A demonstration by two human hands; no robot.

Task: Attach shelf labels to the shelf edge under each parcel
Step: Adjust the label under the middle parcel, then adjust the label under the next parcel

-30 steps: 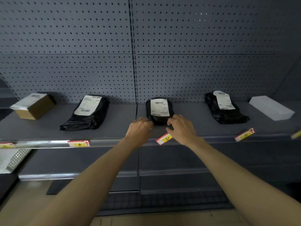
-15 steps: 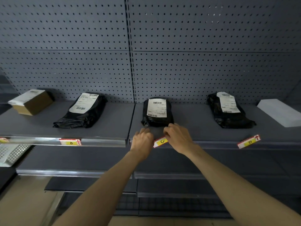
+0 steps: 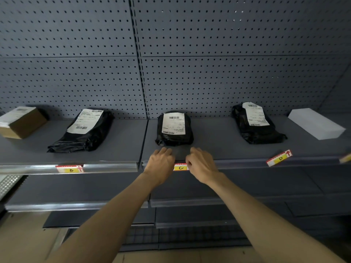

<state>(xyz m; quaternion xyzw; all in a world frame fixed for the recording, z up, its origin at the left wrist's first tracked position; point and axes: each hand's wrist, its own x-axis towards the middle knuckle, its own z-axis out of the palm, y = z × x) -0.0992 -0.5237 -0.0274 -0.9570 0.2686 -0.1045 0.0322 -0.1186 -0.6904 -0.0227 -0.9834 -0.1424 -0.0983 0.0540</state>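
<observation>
Both hands are at the front edge of the grey shelf (image 3: 237, 161), under the middle black parcel (image 3: 174, 129). My left hand (image 3: 161, 164) and my right hand (image 3: 201, 164) pinch the two ends of the label marked C (image 3: 180, 167), which lies level against the edge strip. The label marked B (image 3: 69, 168) sits in the strip under the left black parcel (image 3: 83, 130). The label marked D (image 3: 279, 158) lies tilted on the shelf lip below the right black parcel (image 3: 256, 123).
A brown cardboard box (image 3: 20, 122) stands at the far left and a white box (image 3: 315, 126) at the far right. Another yellow label (image 3: 346, 158) shows at the right border. Perforated back panels rise behind; lower shelves (image 3: 76, 205) jut out below.
The C label was tilted above the edge; now it lies level against the strip. Both hands have come down to the shelf edge, one at each end.
</observation>
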